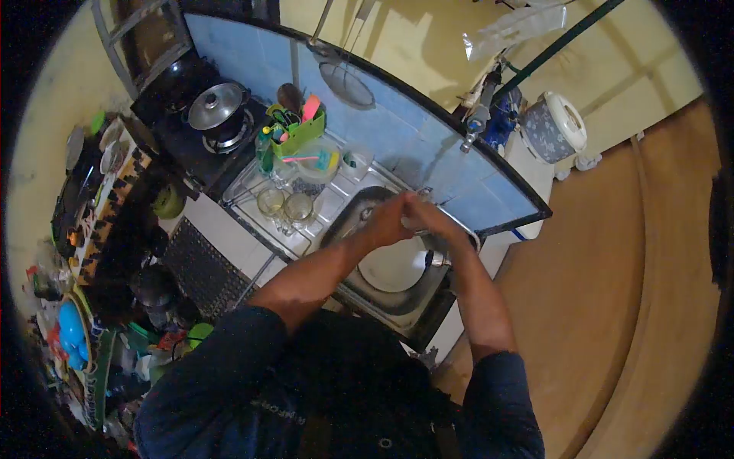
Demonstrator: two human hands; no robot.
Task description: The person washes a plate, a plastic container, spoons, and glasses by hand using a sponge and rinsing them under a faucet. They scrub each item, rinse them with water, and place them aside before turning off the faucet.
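Note:
Over the far side of the steel sink (353, 284), my left hand (391, 219) and my right hand (425, 211) meet, fingers closed against each other. Something small and pale shows between them, too blurred to name. Beneath the hands, a large white round dish (391, 268) lies in the basin. A shiny metal cup (438, 259) is at the basin's right side, below my right hand. Near my left hand, a small metal piece (367, 213) sits at the basin's far left corner.
Two glass mugs (298, 206) stand on the drainboard, near a clear bowl (317, 164) and a green utensil basket (300, 138). A lidded pot (215, 107) sits on the stove. A strainer (348, 84) hangs on the wall. A rice cooker (552, 128) stands to the right.

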